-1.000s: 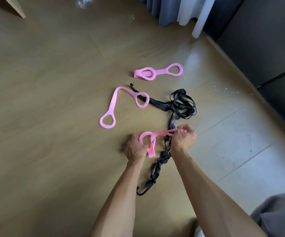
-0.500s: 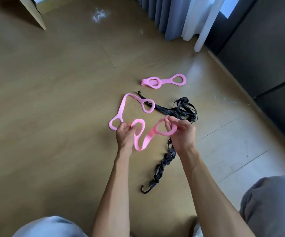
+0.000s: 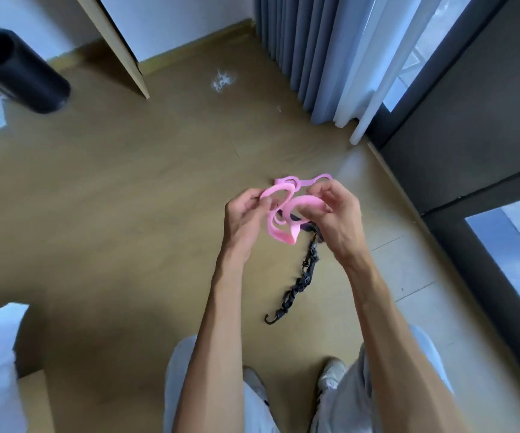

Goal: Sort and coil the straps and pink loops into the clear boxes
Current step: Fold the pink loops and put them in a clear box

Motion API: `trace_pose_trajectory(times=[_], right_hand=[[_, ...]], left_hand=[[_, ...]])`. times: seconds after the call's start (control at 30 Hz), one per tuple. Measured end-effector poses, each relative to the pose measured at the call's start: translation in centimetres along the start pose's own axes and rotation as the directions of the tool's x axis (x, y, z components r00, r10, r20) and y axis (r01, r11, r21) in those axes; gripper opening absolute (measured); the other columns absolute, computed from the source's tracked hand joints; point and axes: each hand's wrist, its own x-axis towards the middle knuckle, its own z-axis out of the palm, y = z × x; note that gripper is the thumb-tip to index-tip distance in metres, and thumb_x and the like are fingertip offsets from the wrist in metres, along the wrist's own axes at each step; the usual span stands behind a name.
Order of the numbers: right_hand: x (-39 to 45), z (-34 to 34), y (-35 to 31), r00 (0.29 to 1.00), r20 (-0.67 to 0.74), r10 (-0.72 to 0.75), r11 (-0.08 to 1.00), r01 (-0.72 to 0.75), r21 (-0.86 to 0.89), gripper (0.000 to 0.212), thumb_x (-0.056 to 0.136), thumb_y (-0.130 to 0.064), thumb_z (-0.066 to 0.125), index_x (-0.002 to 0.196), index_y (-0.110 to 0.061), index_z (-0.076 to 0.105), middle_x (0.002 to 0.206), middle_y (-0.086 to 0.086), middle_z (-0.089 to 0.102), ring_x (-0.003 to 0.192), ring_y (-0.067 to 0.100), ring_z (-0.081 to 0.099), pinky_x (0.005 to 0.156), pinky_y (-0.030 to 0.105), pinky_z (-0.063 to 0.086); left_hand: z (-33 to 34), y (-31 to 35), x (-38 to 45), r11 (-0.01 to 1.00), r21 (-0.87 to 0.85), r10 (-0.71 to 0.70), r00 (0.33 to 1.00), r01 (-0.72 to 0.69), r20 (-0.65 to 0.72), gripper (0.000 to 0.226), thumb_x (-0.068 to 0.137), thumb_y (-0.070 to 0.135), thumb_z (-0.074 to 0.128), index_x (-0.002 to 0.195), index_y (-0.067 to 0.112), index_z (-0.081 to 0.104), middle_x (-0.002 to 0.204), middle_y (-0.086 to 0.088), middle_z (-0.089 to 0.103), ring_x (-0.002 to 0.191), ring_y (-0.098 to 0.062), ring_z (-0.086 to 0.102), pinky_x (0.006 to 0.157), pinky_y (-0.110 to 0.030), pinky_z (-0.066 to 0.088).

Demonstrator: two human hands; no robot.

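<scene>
**Both hands pinch one pink loop above the floor**

At centre frame, the left hand (image 3: 246,218) and right hand (image 3: 335,215) hold a soft pink silicone strap with ring-shaped ends (image 3: 283,214) between them, raised off the floor. Each hand pinches one ring with curled fingers and thumb, and the middle of the strap sags in a fold at 6 o'clock from the hands.

Below, on the tan wood-look floor (image 3: 127,214), a black knotted strap with a metal hook end (image 3: 299,285) runs toward 6 o'clock. A second pink ring strap (image 3: 311,182) lies at 12 o'clock, just beyond the fingers. Grey-blue curtains (image 3: 315,51) hang at 1 o'clock; a dark cylinder (image 3: 21,71) lies at 10 o'clock.

Hands hide the black strap's far end and part of the second pink strap.
</scene>
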Motion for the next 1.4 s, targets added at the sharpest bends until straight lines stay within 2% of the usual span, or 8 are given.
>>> trace_pose_trajectory(times=[0.2, 0.37, 0.5, 0.63, 0.8, 0.97, 1.23, 1.4], right_hand=[[-5.2, -0.9, -21.2, 0.997, 0.068, -0.035, 0.998, 0.031, 0.057, 0.011, 0.077, -0.006, 0.079, 0.081, -0.007, 0.069, 0.075, 0.003, 0.068, 0.061, 0.011, 0.061, 0.052, 0.022, 0.046], [-9.6, -0.8, -34.7, 0.995, 0.068, -0.076, 0.997, 0.074, 0.033, 0.009, 0.078, -0.004, 0.076, 0.081, -0.011, 0.072, 0.102, 0.000, 0.070, 0.115, 0.007, 0.061, 0.066, 0.019, 0.054], [-13.3, 0.1, -43.1, 0.991, 0.064, -0.114, 0.993, 0.112, 0.040, 0.011, 0.082, -0.009, 0.075, 0.085, -0.013, 0.065, 0.080, 0.008, 0.071, 0.071, 0.029, 0.068, 0.058, 0.046, 0.052], [-16.7, 2.4, -49.4, 0.989, -0.046, -0.139, 0.989, 0.141, 0.047, 0.019, 0.082, -0.012, 0.076, 0.097, -0.014, 0.066, 0.087, 0.012, 0.069, 0.074, 0.024, 0.064, 0.069, 0.041, 0.053], [-20.4, 6.2, -54.8, 0.985, 0.065, -0.163, 0.987, 0.162, 0.006, 0.022, 0.090, -0.027, 0.058, 0.107, -0.021, 0.071, 0.084, -0.001, 0.069, 0.077, 0.014, 0.065, 0.069, 0.032, 0.051], [-22.0, 10.2, -57.1, 0.965, 0.233, -0.123, 0.990, 0.135, -0.034, 0.019, 0.089, -0.020, 0.062, 0.104, -0.011, 0.068, 0.092, 0.012, 0.073, 0.088, 0.029, 0.071, 0.084, 0.052, 0.058], [-23.1, 19.2, -58.6, 0.936, 0.323, -0.140, 0.967, 0.199, -0.157, 0.017, 0.085, -0.010, 0.058, 0.090, 0.006, 0.056, 0.069, 0.012, 0.052, 0.060, 0.019, 0.047, 0.057, 0.034, 0.040], [-24.1, 25.0, -57.6, 0.899, 0.390, -0.198, 0.944, 0.282, -0.171, 0.011, 0.088, -0.009, 0.060, 0.090, 0.002, 0.059, 0.075, 0.021, 0.060, 0.063, 0.018, 0.051, 0.058, 0.036, 0.046]], left_hand=[[0.4, 20.0, -8.6, 0.998, -0.051, 0.028, 0.999, -0.027, 0.029, 0.012, 0.093, 0.011, 0.063, 0.090, 0.014, 0.074, 0.090, -0.007, 0.077, 0.078, -0.021, 0.069, 0.069, -0.034, 0.055], [-0.1, 33.0, -15.5, 0.998, -0.065, 0.024, 0.999, -0.021, 0.046, 0.016, 0.090, 0.015, 0.065, 0.100, 0.019, 0.077, 0.090, -0.011, 0.074, 0.080, -0.021, 0.065, 0.073, -0.041, 0.051], [-1.1, 41.2, -20.4, 0.996, -0.075, 0.048, 0.999, -0.047, 0.008, 0.023, 0.096, 0.024, 0.054, 0.094, 0.018, 0.077, 0.088, -0.010, 0.074, 0.079, -0.019, 0.071, 0.073, -0.045, 0.060], [-2.9, 47.1, -24.7, 0.991, -0.050, 0.126, 0.991, -0.124, 0.036, 0.019, 0.088, 0.010, 0.065, 0.103, 0.016, 0.074, 0.086, -0.001, 0.074, 0.076, -0.013, 0.068, 0.068, -0.040, 0.058], [-6.8, 52.2, -28.2, 0.975, -0.075, 0.196, 0.967, -0.210, -0.161, 0.022, 0.091, 0.002, 0.064, 0.105, 0.016, 0.074, 0.077, 0.005, 0.072, 0.069, -0.013, 0.063, 0.067, -0.043, 0.057], [-11.8, 56.0, -29.5, 0.943, -0.168, 0.219, 0.917, -0.286, -0.334, 0.020, 0.088, 0.002, 0.066, 0.097, 0.018, 0.074, 0.083, 0.000, 0.068, 0.071, -0.011, 0.065, 0.065, -0.035, 0.058], [-22.8, 56.7, -31.2, 0.970, 0.059, 0.240, 0.891, -0.236, -0.386, 0.014, 0.085, 0.017, 0.069, 0.081, 0.029, 0.073, 0.075, 0.006, 0.068, 0.067, -0.003, 0.062, 0.057, -0.019, 0.051], [-28.7, 55.3, -31.4, 0.974, 0.116, 0.224, 0.869, -0.192, -0.441, 0.012, 0.088, 0.007, 0.065, 0.092, 0.017, 0.072, 0.075, 0.003, 0.066, 0.071, -0.007, 0.064, 0.069, -0.030, 0.057]])
